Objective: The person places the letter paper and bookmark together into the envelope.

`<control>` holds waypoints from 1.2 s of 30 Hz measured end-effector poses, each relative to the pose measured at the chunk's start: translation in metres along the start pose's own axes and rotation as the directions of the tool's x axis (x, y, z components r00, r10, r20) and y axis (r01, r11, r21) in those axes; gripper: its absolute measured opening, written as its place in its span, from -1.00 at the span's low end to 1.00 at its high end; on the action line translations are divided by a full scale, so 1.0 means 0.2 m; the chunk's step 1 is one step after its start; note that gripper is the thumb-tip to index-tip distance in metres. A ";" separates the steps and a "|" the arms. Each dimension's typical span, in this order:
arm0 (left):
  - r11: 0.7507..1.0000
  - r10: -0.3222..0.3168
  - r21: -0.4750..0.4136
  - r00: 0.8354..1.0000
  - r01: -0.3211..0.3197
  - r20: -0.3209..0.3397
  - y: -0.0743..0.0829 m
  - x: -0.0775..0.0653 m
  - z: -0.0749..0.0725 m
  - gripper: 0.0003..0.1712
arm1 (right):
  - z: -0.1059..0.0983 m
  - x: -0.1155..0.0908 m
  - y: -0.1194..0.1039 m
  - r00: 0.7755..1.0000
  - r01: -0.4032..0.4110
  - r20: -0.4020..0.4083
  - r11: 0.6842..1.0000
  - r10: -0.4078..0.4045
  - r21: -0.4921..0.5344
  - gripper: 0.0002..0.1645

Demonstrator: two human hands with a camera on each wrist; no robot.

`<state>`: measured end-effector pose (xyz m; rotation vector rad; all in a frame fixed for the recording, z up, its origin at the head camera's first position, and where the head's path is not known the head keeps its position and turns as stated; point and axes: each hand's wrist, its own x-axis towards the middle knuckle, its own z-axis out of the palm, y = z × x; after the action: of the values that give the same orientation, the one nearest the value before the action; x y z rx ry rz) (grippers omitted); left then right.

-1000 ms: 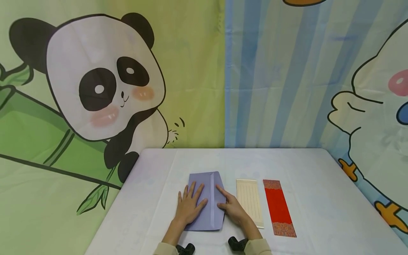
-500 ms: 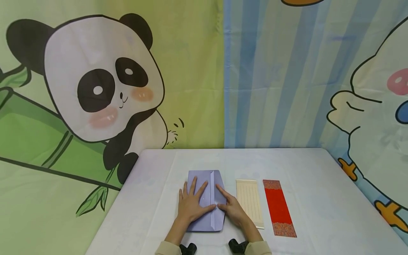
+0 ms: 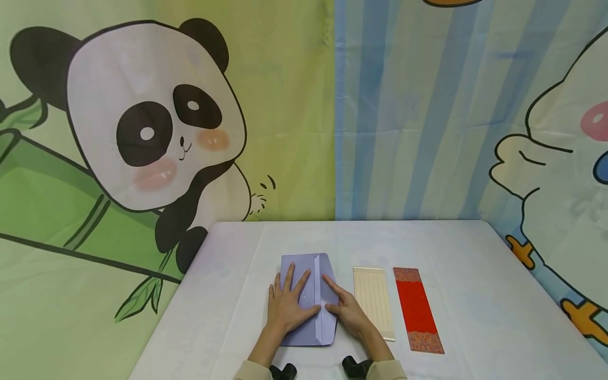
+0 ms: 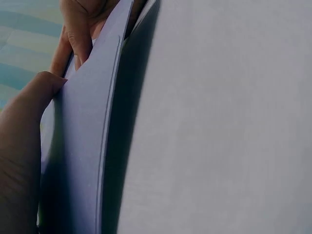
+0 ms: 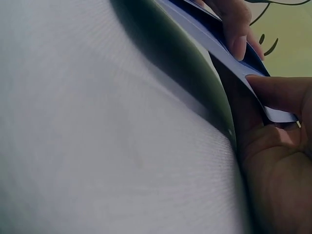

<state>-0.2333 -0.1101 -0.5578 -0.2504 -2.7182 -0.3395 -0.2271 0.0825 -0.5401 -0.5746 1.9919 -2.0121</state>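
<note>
A lavender paper envelope (image 3: pixel 317 289) lies on the table with a folded strip running down its length. My left hand (image 3: pixel 287 310) rests on its left part, fingers spread and straight, with the thumb reaching the strip. On the other side, my right hand (image 3: pixel 350 315) holds the envelope's right edge. In the right wrist view, the right thumb (image 5: pixel 280 92) lies on top of a purple flap (image 5: pixel 229 61), while that hand's other fingers are underneath, partly hidden. The left wrist view shows the envelope's edge (image 4: pixel 100 122) raised slightly off the white cloth.
To the right of the envelope lie a cream sheet with vertical lines (image 3: pixel 373 303) and a red strip with patterned ends (image 3: pixel 417 306). Black wrist devices (image 3: pixel 355 366) sit by both cuffs. A cartoon panda curtain (image 3: pixel 157 116) hangs behind the white table (image 3: pixel 489 295).
My left hand has shifted slightly right, and its thumb has moved over to the strip. My right hand stays at the envelope's right edge.
</note>
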 end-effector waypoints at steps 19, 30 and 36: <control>0.998 -0.058 -0.015 0.990 0.056 -0.127 0.04 0.00 0.03 0.05 | 0.00 0.00 0.00 1.000 -0.004 0.022 0.998 0.003 0.062 -0.16; 0.993 -0.087 -0.090 0.986 0.075 -0.141 0.02 0.01 0.04 0.03 | -0.01 0.04 0.11 1.000 0.013 0.021 0.992 -0.016 0.127 -0.12; 0.983 -0.138 -0.138 0.984 0.122 -0.111 0.01 0.00 0.04 0.02 | 0.04 0.04 0.14 0.987 0.019 -0.156 0.988 -0.042 -0.150 -0.14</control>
<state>-0.2366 -0.1059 -0.5648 -0.0841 -2.6019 -0.5538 -0.2346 0.0713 -0.5678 -0.4918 2.2542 -1.9956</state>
